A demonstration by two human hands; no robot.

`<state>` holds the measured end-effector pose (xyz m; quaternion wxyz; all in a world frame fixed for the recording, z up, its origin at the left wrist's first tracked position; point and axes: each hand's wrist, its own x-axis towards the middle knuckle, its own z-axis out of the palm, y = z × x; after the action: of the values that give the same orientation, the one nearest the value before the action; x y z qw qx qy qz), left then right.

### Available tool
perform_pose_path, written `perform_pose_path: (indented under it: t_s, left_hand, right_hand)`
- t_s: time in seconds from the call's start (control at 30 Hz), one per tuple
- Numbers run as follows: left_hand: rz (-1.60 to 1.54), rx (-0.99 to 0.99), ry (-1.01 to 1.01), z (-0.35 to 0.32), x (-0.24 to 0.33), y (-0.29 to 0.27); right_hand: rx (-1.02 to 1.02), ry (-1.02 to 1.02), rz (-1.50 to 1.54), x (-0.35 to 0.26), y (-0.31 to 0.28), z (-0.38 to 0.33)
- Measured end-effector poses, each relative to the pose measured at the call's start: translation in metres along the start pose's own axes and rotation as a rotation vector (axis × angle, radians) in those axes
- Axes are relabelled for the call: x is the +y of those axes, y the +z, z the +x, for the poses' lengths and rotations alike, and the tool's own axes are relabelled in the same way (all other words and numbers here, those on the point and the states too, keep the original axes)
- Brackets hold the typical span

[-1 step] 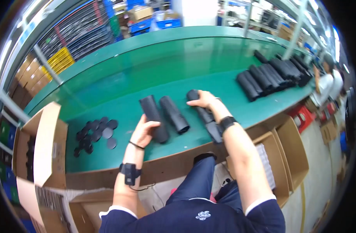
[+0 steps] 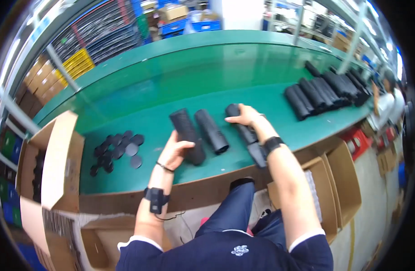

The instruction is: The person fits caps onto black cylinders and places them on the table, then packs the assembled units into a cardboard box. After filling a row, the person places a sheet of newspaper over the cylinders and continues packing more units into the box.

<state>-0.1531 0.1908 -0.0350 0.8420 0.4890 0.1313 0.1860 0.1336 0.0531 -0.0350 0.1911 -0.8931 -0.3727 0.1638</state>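
Green bench runs corner to corner, wooden strip along the near edge. Open brown cardboard box stands at the bench's left end, flap up; another open carton sits below the near edge on the right. Yellow crates and blue bins are stacked beyond the far edge. Row of black tubes lies packed side by side at the right end. Three black tubes near the front edge, middle: left tube, centre tube lying free just beside it, right tube. Left hand has its fingers wrapped round the near end of the left tube. Right hand lies on the right tube, fingers loosely curled over it; can't tell if it's gripped. Pile of black round caps sits left of the tubes, near the box.
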Motion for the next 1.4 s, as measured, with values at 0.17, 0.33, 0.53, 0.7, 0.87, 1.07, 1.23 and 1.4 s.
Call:
perform_pose_path:
  t_s: [0.17, 0.33, 0.53, 0.7, 0.87, 1.07, 1.23, 1.4]
  left_hand:
    - [0.283, -0.171, 0.186, -0.023, 0.0, -0.011]
    - [0.647, -0.147, 0.311, -0.043, 0.001, -0.011]
    - [0.255, 0.048, 0.456, -0.074, -0.001, 0.035]
    - [0.057, 0.019, 0.327, -0.076, 0.008, 0.039]
    - [0.034, -0.033, 0.306, -0.072, 0.013, 0.036]
    - [-0.375, -0.173, 0.292, -0.067, 0.028, 0.019]
    - [-0.518, -0.243, 0.115, -0.028, 0.02, 0.057]
    - [0.607, 0.265, 0.186, 0.051, -0.013, 0.039]
  right_hand:
    - [0.404, -0.338, 0.407, -0.069, -0.011, -0.061]
    - [-0.375, -0.28, 1.283, -0.129, 0.013, -0.127]
    - [-0.346, -0.358, 1.426, -0.136, 0.034, -0.157]
    - [-0.358, -0.224, 1.487, -0.139, 0.033, -0.169]
    - [-0.344, -0.306, 1.432, -0.137, 0.034, -0.165]
    - [0.306, -0.754, 0.386, -0.125, 0.041, -0.197]
    - [0.347, -0.721, 0.53, -0.076, 0.027, -0.196]
    - [0.738, -0.299, 0.438, 0.031, -0.067, -0.152]
